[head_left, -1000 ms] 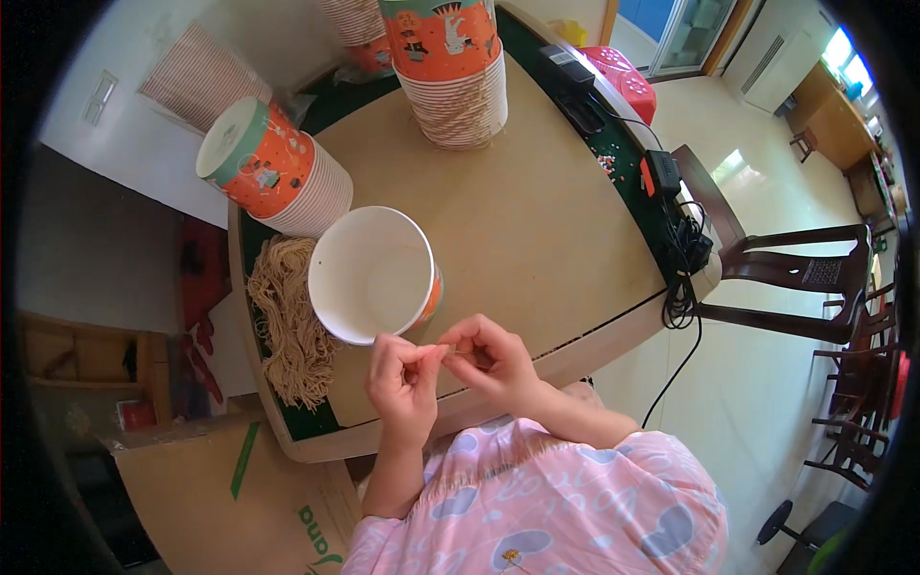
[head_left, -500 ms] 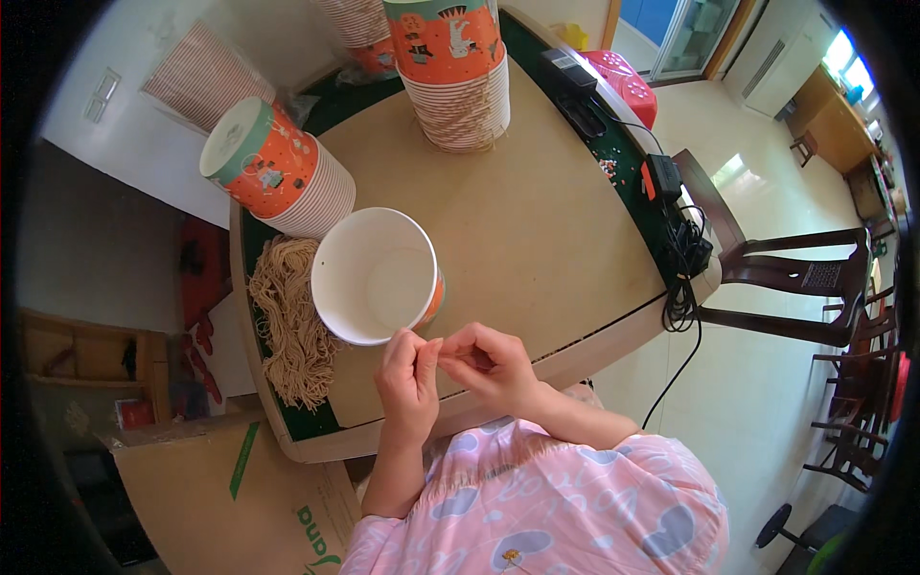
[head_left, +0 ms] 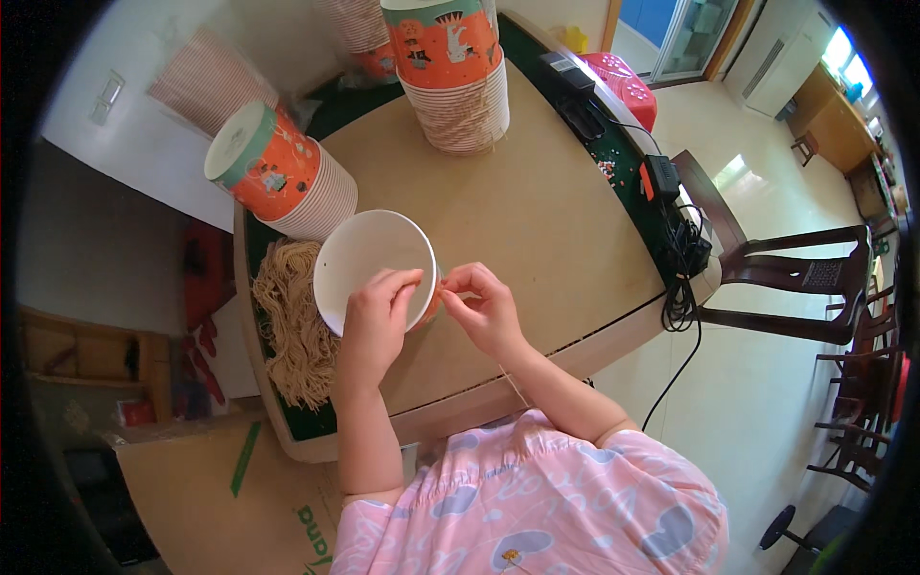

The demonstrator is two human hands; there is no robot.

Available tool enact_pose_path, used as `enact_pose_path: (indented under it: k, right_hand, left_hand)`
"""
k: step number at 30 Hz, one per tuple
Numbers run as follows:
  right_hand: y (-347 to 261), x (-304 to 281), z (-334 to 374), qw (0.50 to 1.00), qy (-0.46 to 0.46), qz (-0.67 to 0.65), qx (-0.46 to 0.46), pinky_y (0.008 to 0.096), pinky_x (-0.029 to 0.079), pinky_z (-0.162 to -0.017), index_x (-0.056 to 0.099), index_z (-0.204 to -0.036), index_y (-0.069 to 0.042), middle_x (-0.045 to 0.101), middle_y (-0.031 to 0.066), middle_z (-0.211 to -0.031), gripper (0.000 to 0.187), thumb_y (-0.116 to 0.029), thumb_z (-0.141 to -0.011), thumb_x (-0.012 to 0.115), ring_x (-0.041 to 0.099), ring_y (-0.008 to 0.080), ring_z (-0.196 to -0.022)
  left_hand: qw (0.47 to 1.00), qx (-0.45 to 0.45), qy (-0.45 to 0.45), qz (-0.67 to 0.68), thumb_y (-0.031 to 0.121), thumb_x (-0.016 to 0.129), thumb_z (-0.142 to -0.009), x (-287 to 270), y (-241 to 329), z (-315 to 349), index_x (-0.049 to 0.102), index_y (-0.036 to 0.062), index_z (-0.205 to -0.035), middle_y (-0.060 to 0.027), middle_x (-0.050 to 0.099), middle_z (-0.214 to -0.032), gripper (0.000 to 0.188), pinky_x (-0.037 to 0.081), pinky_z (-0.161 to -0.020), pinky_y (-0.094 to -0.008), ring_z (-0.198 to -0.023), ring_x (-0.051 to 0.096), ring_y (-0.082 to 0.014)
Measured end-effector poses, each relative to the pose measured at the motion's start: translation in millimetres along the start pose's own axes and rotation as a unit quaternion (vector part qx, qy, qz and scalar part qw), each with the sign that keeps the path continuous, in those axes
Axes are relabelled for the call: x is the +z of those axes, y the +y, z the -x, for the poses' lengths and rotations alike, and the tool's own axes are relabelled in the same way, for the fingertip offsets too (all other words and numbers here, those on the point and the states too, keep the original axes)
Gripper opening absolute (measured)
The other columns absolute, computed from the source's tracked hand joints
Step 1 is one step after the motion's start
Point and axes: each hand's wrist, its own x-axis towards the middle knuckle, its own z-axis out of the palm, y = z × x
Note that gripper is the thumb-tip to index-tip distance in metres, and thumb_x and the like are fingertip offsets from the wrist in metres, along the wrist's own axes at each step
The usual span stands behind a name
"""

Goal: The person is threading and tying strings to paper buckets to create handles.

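Observation:
A white-lined paper bucket (head_left: pixel 356 251) with an orange outside stands on the table, its mouth tilted up toward me. My left hand (head_left: pixel 376 316) is over its near rim, thumb and fingers pinched inside the mouth; what they hold is hidden. Just outside the same wall, my right hand (head_left: pixel 487 305) pinches at the bucket's right side. A thin beige cord (head_left: pixel 515 385) trails below that hand by the wrist and seems to come from its closed fingers. Left of the bucket lies a loose bundle of similar beige cords (head_left: pixel 295 326).
Upside-down stacks of orange and green buckets stand at the left (head_left: pixel 278 172) and far side (head_left: pixel 450 77). Black adapters and coiled cables (head_left: pixel 682 251) lie along the right table edge. A dark wooden chair (head_left: pixel 795 278) stands right; a cardboard box (head_left: pixel 220 489) sits lower left.
Both hands have moved up and forward from the table's near edge to the bucket's rim. They have parted slightly, with the bucket wall now between the fingertips. The bucket has barely moved.

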Motion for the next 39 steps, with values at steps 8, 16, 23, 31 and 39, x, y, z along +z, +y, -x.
enact_pose_path:
  k: [8,16,23,31,39]
  right_hand:
    - [-0.6,1.2,-2.0,1.000,-0.012,0.000,-0.003,0.0196,0.053,-0.066,0.061,-0.089,0.000,0.057,0.0047,-0.101,0.005,-0.001,-0.085,0.064,0.059,0.0098,-0.091]
    - [-1.7,-0.2,-2.8,1.000,-0.007,0.009,-0.002,0.0199,0.054,-0.064,0.062,-0.087,0.000,0.057,0.0051,-0.101,0.005,-0.001,-0.084,0.065,0.059,0.0100,-0.090]
    - [-6.2,-2.2,-2.3,0.997,-0.023,0.067,-0.021,0.0213,0.053,-0.064,0.060,-0.090,0.001,0.059,0.0055,-0.098,0.006,0.000,-0.085,0.064,0.060,0.0108,-0.085]
    - [-42.5,-6.3,11.9,0.988,-0.079,-0.110,0.076,0.0255,0.053,-0.068,0.048,-0.117,-0.001,0.064,0.0088,-0.092,0.024,-0.001,-0.094,0.051,0.062,0.0127,-0.076]
    - [-64.9,17.9,0.3,0.978,-0.119,0.169,0.013,0.0256,0.052,-0.061,0.050,-0.125,-0.008,0.065,0.0085,-0.096,0.041,0.008,-0.087,0.053,0.063,0.0110,-0.074]
  left_hand:
    - [0.994,-0.061,-0.088,0.027,0.000,0.055,-0.086,1.7,1.5,-3.3,0.065,-0.0023,-0.101,-0.0147,0.066,-0.083,0.018,0.049,-0.065,-0.0312,-0.070,0.063,-0.0226]
    - [0.988,-0.108,-0.100,0.053,0.000,0.056,-0.087,5.8,6.5,-1.7,0.066,-0.0020,-0.103,-0.0159,0.066,-0.087,0.019,0.049,-0.066,-0.0293,-0.073,0.064,-0.0190]
    - [0.991,-0.118,-0.057,0.026,0.004,0.058,-0.086,11.9,10.9,4.6,0.067,-0.0012,-0.091,-0.0143,0.065,-0.074,0.011,0.048,-0.059,-0.0315,-0.063,0.063,-0.0203]
    - [0.982,-0.132,0.035,0.129,0.004,0.061,-0.086,7.4,1.2,21.2,0.062,-0.0008,-0.089,-0.0121,0.068,-0.074,0.006,0.051,-0.060,-0.0299,-0.066,0.067,-0.0191]
    - [0.970,-0.112,0.035,0.212,0.001,0.062,-0.084,4.3,3.6,28.5,0.057,-0.0009,-0.101,-0.0126,0.067,-0.082,0.018,0.053,-0.066,-0.0304,-0.073,0.068,-0.0208]
